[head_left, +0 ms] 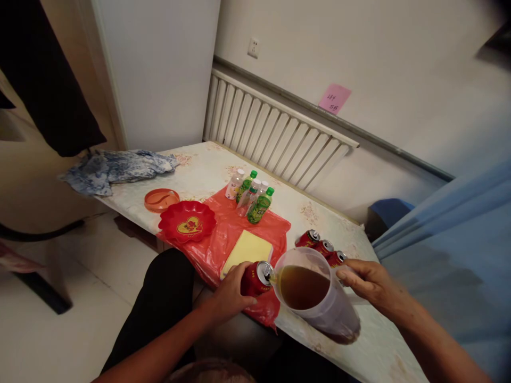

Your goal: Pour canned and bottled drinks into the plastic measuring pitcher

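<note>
My left hand point(228, 291) is wrapped round a red drink can point(252, 281) whose top is open. My right hand point(369, 282) grips the handle of a clear plastic pitcher point(339, 318) of brown liquid point(304, 287). The pitcher is tilted toward the can, its spout at the can's opening, and a little liquid shows at the spout. Behind the pitcher several more red cans point(307, 239) stand in a row, partly hidden by it. A folded yellow cloth point(248, 250) lies just beyond my left hand.
A red plastic sheet point(215, 252) covers part of the table point(303, 207). On it stand several bottles point(259, 206) and a red scalloped dish point(205, 218). Farther left are an orange round container point(162, 200) and a blue-white cloth point(120, 169). A radiator point(271, 127) lines the wall; a blue curtain point(451, 250) hangs right.
</note>
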A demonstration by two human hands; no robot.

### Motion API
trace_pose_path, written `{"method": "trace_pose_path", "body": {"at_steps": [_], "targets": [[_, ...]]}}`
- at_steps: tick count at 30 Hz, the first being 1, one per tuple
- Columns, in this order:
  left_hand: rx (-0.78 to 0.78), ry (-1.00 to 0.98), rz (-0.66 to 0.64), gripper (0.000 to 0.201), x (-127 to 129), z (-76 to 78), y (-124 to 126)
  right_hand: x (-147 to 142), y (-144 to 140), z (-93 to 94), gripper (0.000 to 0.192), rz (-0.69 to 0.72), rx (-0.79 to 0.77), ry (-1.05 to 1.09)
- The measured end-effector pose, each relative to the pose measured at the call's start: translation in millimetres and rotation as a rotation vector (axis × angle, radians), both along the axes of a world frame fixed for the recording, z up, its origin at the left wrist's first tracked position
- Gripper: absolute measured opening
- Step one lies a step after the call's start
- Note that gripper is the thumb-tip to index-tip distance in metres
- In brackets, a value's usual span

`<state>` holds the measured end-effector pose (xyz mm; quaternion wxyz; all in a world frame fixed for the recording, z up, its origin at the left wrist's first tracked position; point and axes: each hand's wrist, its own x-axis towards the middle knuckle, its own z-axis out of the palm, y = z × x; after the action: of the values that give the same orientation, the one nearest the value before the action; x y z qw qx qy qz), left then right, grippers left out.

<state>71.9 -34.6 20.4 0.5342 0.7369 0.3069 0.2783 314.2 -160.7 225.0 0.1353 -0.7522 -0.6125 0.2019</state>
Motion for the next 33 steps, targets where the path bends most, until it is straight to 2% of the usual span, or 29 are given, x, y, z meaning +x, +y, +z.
{"method": "trace_pose_path", "body": {"at_steps": [17, 26, 33], "targets": [[0.004, 0.003, 0.002, 0.075, -1.3, -3.0, -1.0, -1.1, -0.3, 0.2, 0.047, 0.01, -0.007, 0.005], [-0.013, 0.024, 0.003, 0.075, -2.2, 4.4, -2.7, -1.9, -0.4, 0.5, 0.05, 0.019, 0.034, 0.005], [-0.005, 0.01, -0.005, 0.075, -3.0, 3.8, -2.2, -2.5, 0.1, 0.4, 0.048, 0.026, 0.027, -0.005]]}}
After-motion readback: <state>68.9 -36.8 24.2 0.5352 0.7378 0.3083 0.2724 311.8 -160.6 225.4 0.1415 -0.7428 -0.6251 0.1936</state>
